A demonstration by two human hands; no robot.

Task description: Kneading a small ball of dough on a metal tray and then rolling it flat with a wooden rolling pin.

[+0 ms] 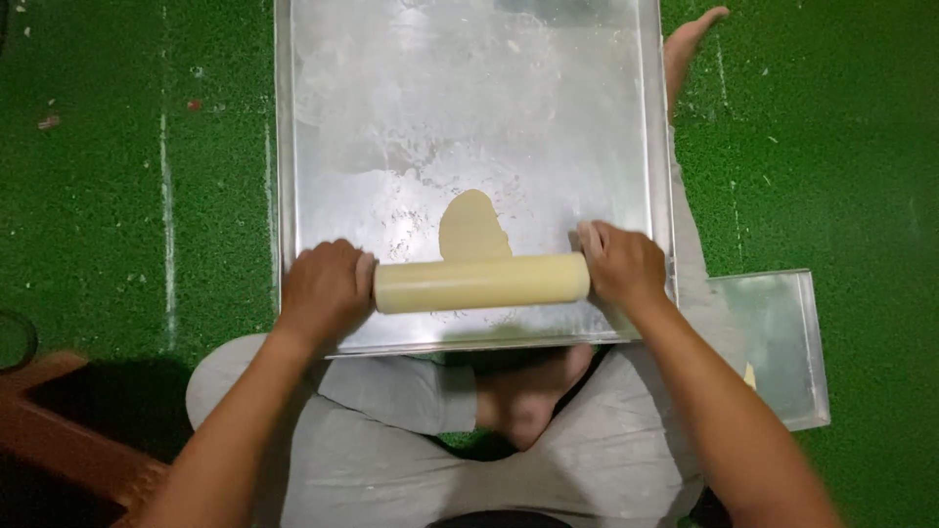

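Observation:
A pale wooden rolling pin (481, 283) lies crosswise near the front edge of a large floured metal tray (469, 98). My left hand (325, 290) is closed over its left end and my right hand (620, 264) over its right end. A flat, thin piece of tan dough (470, 227) sticks out from under the pin on its far side, resting on the tray. The handles of the pin are hidden inside my hands.
The tray rests over my crossed legs on green artificial turf (117, 196). A smaller metal tray (773, 342) sits on the turf at my right. A red-brown wooden object (68, 430) lies at the lower left. My bare foot (685, 44) shows past the tray's right rim.

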